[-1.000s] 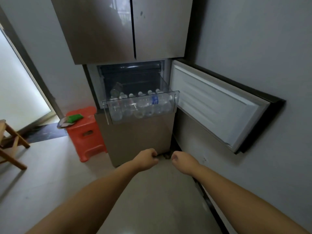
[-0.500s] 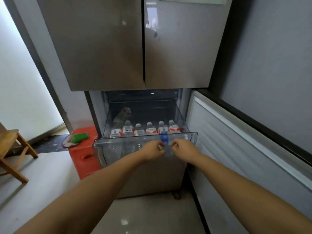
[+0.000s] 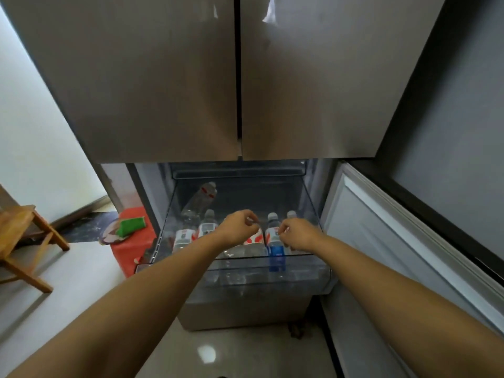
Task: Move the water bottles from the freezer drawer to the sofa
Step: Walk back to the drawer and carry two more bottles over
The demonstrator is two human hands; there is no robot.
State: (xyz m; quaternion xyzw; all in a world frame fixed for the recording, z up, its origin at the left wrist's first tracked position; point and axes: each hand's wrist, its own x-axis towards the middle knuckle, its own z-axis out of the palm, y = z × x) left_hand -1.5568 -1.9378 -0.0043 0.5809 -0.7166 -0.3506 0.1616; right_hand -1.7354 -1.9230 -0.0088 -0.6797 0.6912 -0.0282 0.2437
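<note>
The clear freezer drawer [image 3: 300,271] is pulled out under the fridge's shut upper doors. Several water bottles stand in it: red-and-white labelled ones [image 3: 183,236], one with a blue label [image 3: 276,252], and one leaning at the back left [image 3: 203,196]. Both my arms reach into the drawer. My left hand [image 3: 240,227] is curled over the top of a red-and-white labelled bottle [image 3: 253,238], thumb and finger pinching its cap. My right hand [image 3: 298,233] is curled beside the blue-labelled bottle's neck and hides a bottle whose cap [image 3: 291,214] shows above it. Its grip is hidden.
The freezer door [image 3: 403,241] stands swung open at my right, along the grey wall. An orange plastic stool [image 3: 131,246] with a green item [image 3: 131,225] sits left of the fridge. A wooden chair [image 3: 24,241] stands further left on the pale tiled floor.
I have stepped close to the fridge. Both hands rose from fists held low in front of the freezer, over the drawer's front edge, to the bottle tops.
</note>
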